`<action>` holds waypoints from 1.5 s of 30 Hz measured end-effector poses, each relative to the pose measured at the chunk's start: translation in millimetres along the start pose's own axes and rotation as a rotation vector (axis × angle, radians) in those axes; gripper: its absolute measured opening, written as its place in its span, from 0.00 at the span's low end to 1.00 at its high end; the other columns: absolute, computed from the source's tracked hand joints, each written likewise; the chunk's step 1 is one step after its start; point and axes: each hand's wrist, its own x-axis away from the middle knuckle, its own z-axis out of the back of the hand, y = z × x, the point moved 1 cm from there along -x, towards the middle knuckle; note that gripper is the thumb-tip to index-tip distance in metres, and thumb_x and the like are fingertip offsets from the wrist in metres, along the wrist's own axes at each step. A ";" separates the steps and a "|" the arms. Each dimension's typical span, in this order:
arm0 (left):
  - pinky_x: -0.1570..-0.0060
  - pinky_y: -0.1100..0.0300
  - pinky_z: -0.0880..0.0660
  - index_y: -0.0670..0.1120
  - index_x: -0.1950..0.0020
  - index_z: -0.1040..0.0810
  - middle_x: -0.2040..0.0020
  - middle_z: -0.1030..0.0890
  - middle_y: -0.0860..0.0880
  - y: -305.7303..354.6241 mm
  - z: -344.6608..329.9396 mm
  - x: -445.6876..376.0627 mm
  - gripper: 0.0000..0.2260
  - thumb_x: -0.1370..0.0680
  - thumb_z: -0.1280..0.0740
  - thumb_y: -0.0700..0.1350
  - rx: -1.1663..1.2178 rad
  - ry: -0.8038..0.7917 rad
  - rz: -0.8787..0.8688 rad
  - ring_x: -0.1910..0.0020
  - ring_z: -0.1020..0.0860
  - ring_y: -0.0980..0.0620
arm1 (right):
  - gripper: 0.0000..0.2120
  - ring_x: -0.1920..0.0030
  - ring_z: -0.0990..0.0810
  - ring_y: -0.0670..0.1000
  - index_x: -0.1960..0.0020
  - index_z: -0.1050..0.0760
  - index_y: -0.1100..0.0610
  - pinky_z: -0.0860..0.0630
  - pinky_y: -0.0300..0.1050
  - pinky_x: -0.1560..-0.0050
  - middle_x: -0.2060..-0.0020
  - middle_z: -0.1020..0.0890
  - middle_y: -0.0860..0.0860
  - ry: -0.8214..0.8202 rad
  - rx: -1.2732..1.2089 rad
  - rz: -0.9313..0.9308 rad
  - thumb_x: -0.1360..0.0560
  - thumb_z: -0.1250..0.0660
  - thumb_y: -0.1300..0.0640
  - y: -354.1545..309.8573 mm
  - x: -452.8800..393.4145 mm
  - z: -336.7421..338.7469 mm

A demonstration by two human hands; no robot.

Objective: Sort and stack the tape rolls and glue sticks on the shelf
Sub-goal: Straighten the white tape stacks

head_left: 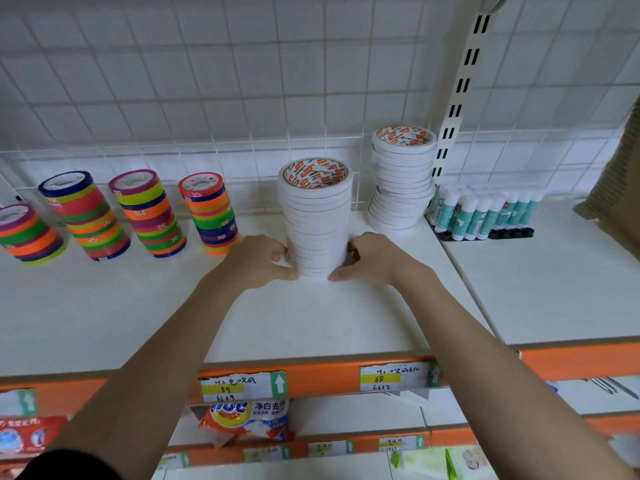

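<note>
A tall stack of white tape rolls (317, 216) stands on the white shelf (311, 317). My left hand (258, 259) grips its base from the left and my right hand (370, 258) grips it from the right. A second white tape stack (401, 181) stands behind it to the right, against the back grid. Several stacks of coloured tape rolls (145, 213) line the left side. Glue sticks (481, 213) with white caps and teal labels stand upright in black holders at the right.
A slotted upright post (460, 91) divides the shelf sections. A brown cardboard box (616, 188) sits at the far right. The orange shelf edge (322, 375) carries price tags; packaged goods lie on the lower shelves.
</note>
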 end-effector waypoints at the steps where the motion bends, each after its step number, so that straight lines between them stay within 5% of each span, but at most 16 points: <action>1: 0.50 0.55 0.24 0.47 0.42 0.20 0.45 0.20 0.49 -1.9 -2.6 -0.9 0.20 0.30 0.27 0.54 -0.007 0.001 -0.002 0.50 0.23 0.50 | 0.15 0.68 0.30 0.45 0.65 0.30 0.56 0.36 0.36 0.69 0.68 0.27 0.47 0.012 0.027 0.009 0.34 0.25 0.50 0.7 -1.1 -1.1; 12: 0.61 0.56 0.32 0.41 0.58 0.18 0.62 0.22 0.44 0.2 -14.5 0.8 0.16 0.31 0.26 0.54 -0.037 0.109 -0.096 0.61 0.25 0.46 | 0.19 0.64 0.32 0.48 0.69 0.34 0.54 0.35 0.37 0.65 0.65 0.34 0.48 -0.007 0.140 0.051 0.31 0.27 0.46 8.4 -9.2 -5.7; 16: 0.60 0.51 0.30 0.39 0.59 0.19 0.61 0.21 0.41 -1.0 -16.2 1.6 0.19 0.32 0.26 0.56 -0.018 0.122 -0.074 0.61 0.24 0.45 | 0.20 0.66 0.33 0.47 0.69 0.33 0.55 0.35 0.40 0.65 0.67 0.33 0.48 0.006 0.127 0.061 0.33 0.27 0.45 13.1 -11.1 -5.2; 23: 0.56 0.61 0.33 0.42 0.46 0.20 0.55 0.27 0.51 6.8 -14.6 3.3 0.24 0.34 0.25 0.57 -0.019 0.168 -0.080 0.55 0.27 0.52 | 0.21 0.61 0.33 0.50 0.67 0.36 0.53 0.34 0.43 0.60 0.64 0.35 0.48 -0.014 0.157 0.090 0.32 0.28 0.42 11.9 -13.2 -6.1; 29: 0.48 0.53 0.27 0.43 0.44 0.22 0.48 0.24 0.46 -0.9 -17.7 0.2 0.23 0.30 0.30 0.60 -0.115 0.168 -0.077 0.50 0.25 0.48 | 0.20 0.60 0.33 0.51 0.66 0.35 0.54 0.37 0.43 0.60 0.65 0.36 0.47 -0.002 0.199 0.121 0.29 0.30 0.42 10.3 -19.4 -10.2; 45: 0.56 0.54 0.24 0.50 0.41 0.22 0.49 0.21 0.47 -34.7 -14.3 -18.9 0.22 0.29 0.32 0.62 -0.067 0.354 0.084 0.50 0.23 0.48 | 0.21 0.59 0.35 0.50 0.66 0.36 0.56 0.39 0.43 0.60 0.65 0.36 0.49 -0.032 0.225 0.117 0.28 0.31 0.42 -19.7 -62.4 -17.0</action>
